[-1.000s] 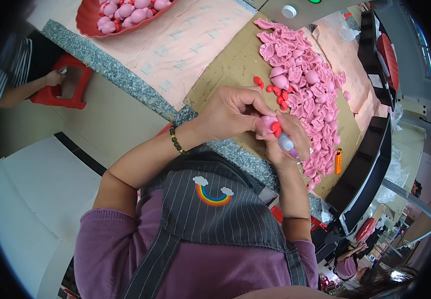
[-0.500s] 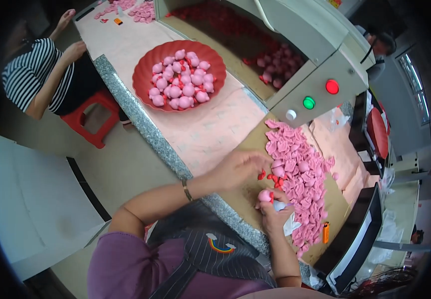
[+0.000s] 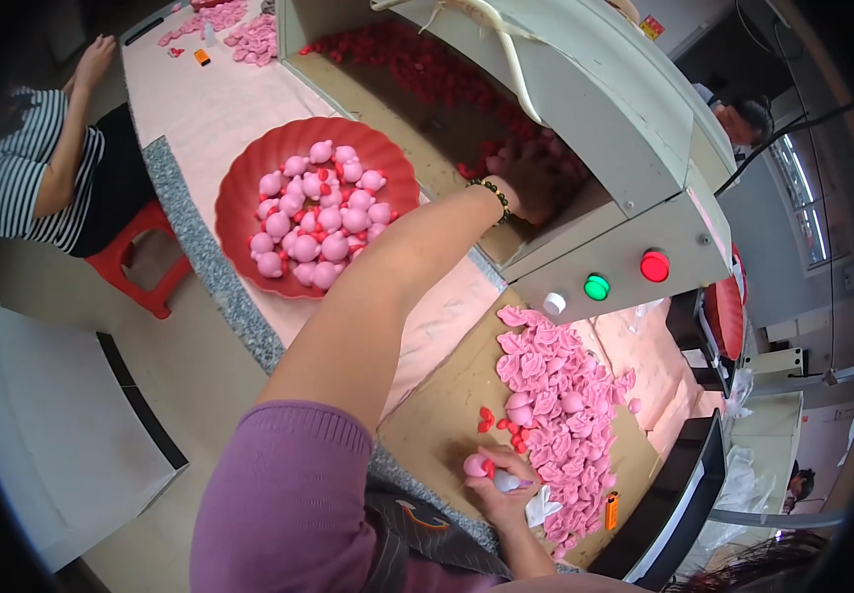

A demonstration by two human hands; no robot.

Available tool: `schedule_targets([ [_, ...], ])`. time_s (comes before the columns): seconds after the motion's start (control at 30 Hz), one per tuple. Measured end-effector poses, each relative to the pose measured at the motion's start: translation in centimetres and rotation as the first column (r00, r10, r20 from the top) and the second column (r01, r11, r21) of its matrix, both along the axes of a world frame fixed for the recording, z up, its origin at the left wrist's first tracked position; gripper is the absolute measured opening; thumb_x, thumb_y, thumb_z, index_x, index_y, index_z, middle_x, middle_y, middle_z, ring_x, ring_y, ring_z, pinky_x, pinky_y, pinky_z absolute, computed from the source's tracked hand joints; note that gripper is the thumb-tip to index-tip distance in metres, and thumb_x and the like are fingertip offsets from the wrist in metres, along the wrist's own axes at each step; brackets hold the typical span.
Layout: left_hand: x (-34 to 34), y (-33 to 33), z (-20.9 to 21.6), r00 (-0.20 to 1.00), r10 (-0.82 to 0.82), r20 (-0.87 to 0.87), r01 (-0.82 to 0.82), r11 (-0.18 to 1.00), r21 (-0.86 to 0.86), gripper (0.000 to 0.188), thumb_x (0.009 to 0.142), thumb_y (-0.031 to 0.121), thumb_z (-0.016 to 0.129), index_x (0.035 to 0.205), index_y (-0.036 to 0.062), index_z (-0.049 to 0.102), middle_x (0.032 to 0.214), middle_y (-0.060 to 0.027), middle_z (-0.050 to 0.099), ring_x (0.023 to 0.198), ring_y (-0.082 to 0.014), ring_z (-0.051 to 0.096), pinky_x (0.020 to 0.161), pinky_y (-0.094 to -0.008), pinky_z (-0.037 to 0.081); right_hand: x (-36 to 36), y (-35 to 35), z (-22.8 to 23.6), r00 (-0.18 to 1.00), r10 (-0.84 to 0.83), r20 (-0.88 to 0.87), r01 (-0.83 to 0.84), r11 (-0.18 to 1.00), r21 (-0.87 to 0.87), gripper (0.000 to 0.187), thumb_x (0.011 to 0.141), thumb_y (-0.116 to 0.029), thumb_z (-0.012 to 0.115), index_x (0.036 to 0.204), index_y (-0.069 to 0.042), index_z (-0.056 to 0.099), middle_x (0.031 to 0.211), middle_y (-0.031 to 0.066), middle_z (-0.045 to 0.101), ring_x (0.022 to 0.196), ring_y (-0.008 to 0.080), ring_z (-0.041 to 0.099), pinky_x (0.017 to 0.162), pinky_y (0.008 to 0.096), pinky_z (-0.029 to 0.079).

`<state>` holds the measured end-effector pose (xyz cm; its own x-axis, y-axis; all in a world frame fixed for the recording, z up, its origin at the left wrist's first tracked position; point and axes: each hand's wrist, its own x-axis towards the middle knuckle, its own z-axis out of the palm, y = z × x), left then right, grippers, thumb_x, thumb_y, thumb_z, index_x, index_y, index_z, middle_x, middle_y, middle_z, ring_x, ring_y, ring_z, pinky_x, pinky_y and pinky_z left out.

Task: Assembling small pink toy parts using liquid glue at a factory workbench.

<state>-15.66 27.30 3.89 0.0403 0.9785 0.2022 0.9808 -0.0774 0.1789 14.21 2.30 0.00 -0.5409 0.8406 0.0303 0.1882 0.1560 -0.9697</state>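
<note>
My left hand (image 3: 536,186) reaches into the dark opening of a grey machine (image 3: 644,247), among round pink and red pieces. Shadow hides its fingers, so whether it holds anything cannot be told. Below, my right hand (image 3: 508,506) is closed around a small pink ball-shaped toy piece (image 3: 474,465) with a red part on it. A small whitish bottle (image 3: 506,481) with a purple tip is also in that hand. Beside it lie several loose red pieces (image 3: 518,435) and a heap of thin pink moulded pieces (image 3: 570,405).
A red scalloped bowl (image 3: 234,198) of pink balls with red parts stands under my left forearm. An orange lighter (image 3: 612,510) lies by the heap, near a black tray-like box (image 3: 679,504). At far left sits a person in a striped top (image 3: 22,158); another person (image 3: 743,119) is behind the machine.
My left hand has gone from beside the red pieces up into the machine's opening. My right hand still holds the pink ball and the bottle. The whole view has shifted a little.
</note>
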Motion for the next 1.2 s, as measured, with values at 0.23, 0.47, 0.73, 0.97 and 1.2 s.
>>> schedule_targets([
  [0.23,-5.4,5.7,-3.2,0.942,0.205,0.266,-0.271,0.931,0.243,0.054,0.066,0.035,0.062,0.116,0.0176,0.052,0.125,-0.0086,0.044,0.115,-0.0317,0.037,0.090,-0.0524,0.034,-0.1,0.3,0.2,0.999,0.047,0.004,-0.047,0.999,-0.022,0.043,0.065,-0.024,0.079,0.094,0.002,0.062,0.085,0.0096,0.061,0.079,0.0171,0.056,0.074,0.0284,0.043],
  [0.47,-9.0,5.1,-3.9,0.824,0.501,0.263,-0.564,0.772,0.294,0.055,0.063,0.037,0.064,0.110,0.0108,0.055,0.114,-0.0090,0.051,0.107,-0.0302,0.044,0.086,-0.0496,0.038,-0.2,0.6,0.2,0.998,0.061,0.002,-0.061,0.998,-0.033,0.042,0.065,-0.022,0.079,0.095,0.003,0.062,0.085,0.0098,0.060,0.079,0.0176,0.056,0.075,0.0286,0.043],
  [0.73,-4.0,3.0,3.3,0.824,0.171,0.540,-0.081,0.979,-0.187,0.049,0.069,0.034,0.063,0.111,0.0107,0.054,0.116,-0.0151,0.051,0.108,-0.0317,0.047,0.090,-0.0510,0.034,0.1,0.4,0.2,0.998,0.065,0.015,-0.065,0.998,-0.005,0.043,0.066,-0.022,0.079,0.095,0.003,0.061,0.084,0.0100,0.061,0.078,0.0181,0.057,0.073,0.0289,0.043],
  [0.97,-5.9,3.4,1.7,0.901,0.226,0.371,-0.220,0.974,-0.059,0.052,0.072,0.036,0.059,0.118,0.0138,0.050,0.122,-0.0146,0.047,0.112,-0.0344,0.043,0.093,-0.0507,0.033,0.1,0.7,0.6,0.997,0.067,0.043,-0.067,0.998,0.005,0.036,0.063,-0.013,0.080,0.092,0.001,0.063,0.086,0.0109,0.065,0.079,0.0206,0.062,0.072,0.0282,0.049],
  [1.2,-10.4,4.9,-0.7,0.930,0.295,0.221,-0.309,0.951,0.029,0.054,0.075,0.038,0.056,0.123,0.0164,0.047,0.126,-0.0141,0.043,0.115,-0.0366,0.040,0.095,-0.0505,0.032,0.0,0.9,0.5,0.997,0.075,0.025,-0.074,0.996,-0.057,0.039,0.065,-0.018,0.079,0.095,0.001,0.062,0.084,0.0096,0.062,0.077,0.0179,0.059,0.072,0.0277,0.046],
])
